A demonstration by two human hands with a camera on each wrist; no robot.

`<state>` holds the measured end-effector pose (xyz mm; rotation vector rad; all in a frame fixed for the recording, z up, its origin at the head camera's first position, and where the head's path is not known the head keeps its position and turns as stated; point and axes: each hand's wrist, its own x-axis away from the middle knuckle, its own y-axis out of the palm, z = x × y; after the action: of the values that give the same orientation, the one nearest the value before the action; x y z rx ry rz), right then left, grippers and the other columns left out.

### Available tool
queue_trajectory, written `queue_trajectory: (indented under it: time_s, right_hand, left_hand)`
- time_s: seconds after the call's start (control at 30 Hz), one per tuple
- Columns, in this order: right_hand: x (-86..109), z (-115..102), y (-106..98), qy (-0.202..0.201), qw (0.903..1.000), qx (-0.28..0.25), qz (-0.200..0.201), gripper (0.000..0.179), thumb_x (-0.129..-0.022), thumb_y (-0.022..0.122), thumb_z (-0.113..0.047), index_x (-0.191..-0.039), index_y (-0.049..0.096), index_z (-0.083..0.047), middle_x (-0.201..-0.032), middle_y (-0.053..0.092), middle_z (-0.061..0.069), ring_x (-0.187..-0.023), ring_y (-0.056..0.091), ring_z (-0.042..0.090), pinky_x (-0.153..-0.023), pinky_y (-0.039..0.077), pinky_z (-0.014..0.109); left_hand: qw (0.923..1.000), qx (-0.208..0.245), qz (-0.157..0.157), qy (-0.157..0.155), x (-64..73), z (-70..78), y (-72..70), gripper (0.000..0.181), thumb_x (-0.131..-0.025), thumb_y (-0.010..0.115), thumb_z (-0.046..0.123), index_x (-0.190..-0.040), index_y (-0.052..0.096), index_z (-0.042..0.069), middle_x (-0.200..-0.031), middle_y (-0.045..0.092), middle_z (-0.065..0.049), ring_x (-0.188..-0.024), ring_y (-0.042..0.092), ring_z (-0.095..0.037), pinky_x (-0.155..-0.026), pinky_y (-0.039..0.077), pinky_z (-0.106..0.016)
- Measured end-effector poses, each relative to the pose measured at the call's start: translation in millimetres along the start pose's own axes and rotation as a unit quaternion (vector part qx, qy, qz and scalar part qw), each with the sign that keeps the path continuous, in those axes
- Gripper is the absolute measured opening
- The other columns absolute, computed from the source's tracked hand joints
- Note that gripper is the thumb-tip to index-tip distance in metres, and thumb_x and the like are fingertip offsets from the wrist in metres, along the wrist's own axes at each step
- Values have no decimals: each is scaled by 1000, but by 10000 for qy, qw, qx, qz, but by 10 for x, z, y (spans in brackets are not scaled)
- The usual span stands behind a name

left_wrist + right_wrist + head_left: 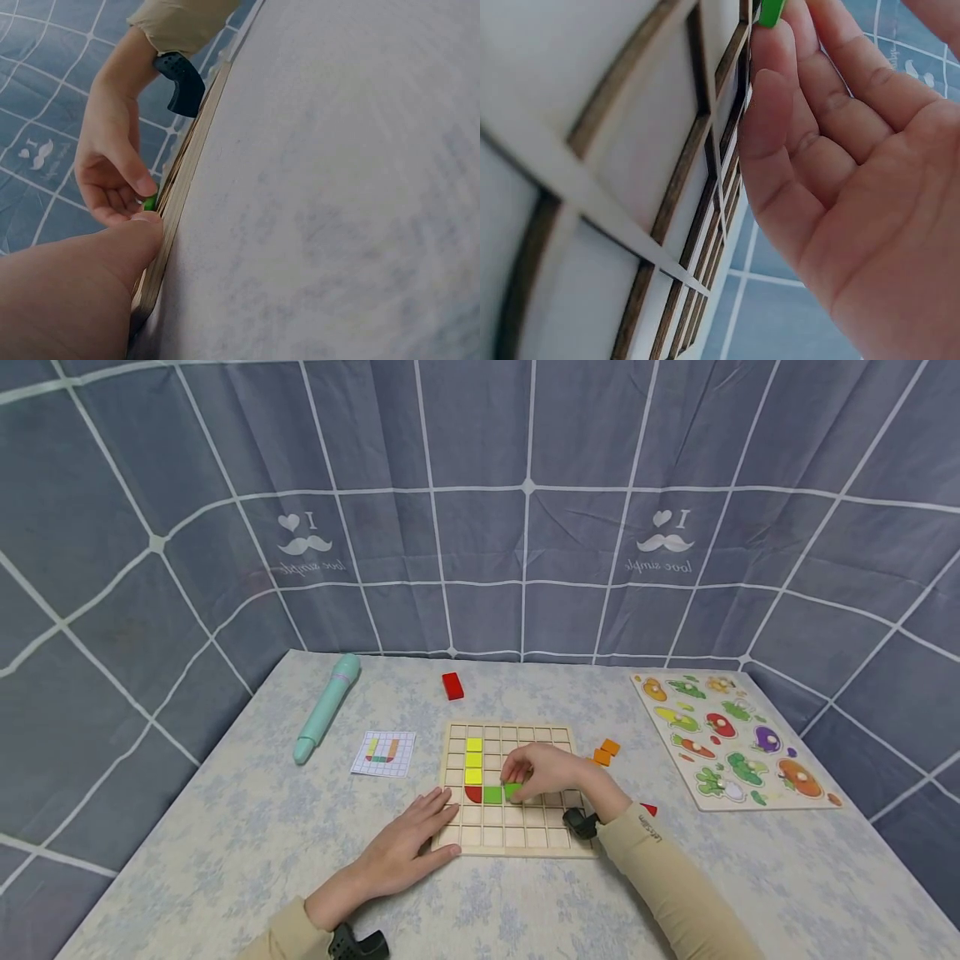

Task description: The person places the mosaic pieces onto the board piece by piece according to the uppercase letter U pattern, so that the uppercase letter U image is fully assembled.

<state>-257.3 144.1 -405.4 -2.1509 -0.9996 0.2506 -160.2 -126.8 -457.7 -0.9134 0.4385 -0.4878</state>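
Note:
My right hand (553, 768) pinches a green square tile (513, 791) between thumb and fingers, low over the wooden grid board (517, 840). The same tile shows green at the fingertips in both wrist views. Just left of it, another green tile (492, 795) sits in a cell beside a rounded red piece (473, 794). Above the red piece, yellow square tiles (474, 760) form a column. My left hand (408, 843) lies with straight fingers along the board's left edge, fingertips on the rim.
A small pattern card (383, 753) lies left of the board, near a mint-green stick (327, 708). Behind the board is a red block (452, 686). To the right are orange pieces (602, 756), a red piece (649, 809) partly behind my sleeve, and a vegetable puzzle board (731, 739).

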Motion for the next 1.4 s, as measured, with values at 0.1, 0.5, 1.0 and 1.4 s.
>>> queue_trajectory:
  time_s: [0.1,0.5,1.0,1.4]
  right_hand:
    - [-12,11,14,-30,10000,34,-6,23,-78,76,-9,-98,66,-6,-88,62,-2,-79,57,10,-73,51,23]
    - [-8,21,26,87,9999,92,23,23,-76,78,-11,-96,67,-9,-87,61,-5,-79,57,10,-73,52,25]
    - [240,25,-163,-28,9997,-89,224,25,-82,72,-10,-105,65,-4,-100,65,6,-86,60,15,-79,52,29]
    - [857,183,-472,211,9958,106,879,30,-83,73,-15,-109,62,-4,-104,64,12,-91,60,26,-80,52,36]
  left_hand:
    - [10000,28,3,0,3,-4,2,62,-95,50,46,-139,45,2,-150,31,-10,-141,19,-22,-115,17,-42]
    - [10000,65,-4,-17,3,-4,6,64,-94,50,47,-139,45,2,-150,30,-9,-141,19,-22,-115,18,-42]
    - [9999,105,-65,-103,7,1,-3,65,-93,52,48,-141,43,5,-152,28,-5,-141,16,-16,-115,16,-37]
    - [10000,55,-43,5,4,-6,3,64,-95,49,47,-140,44,2,-151,30,-10,-141,18,-22,-115,17,-43]
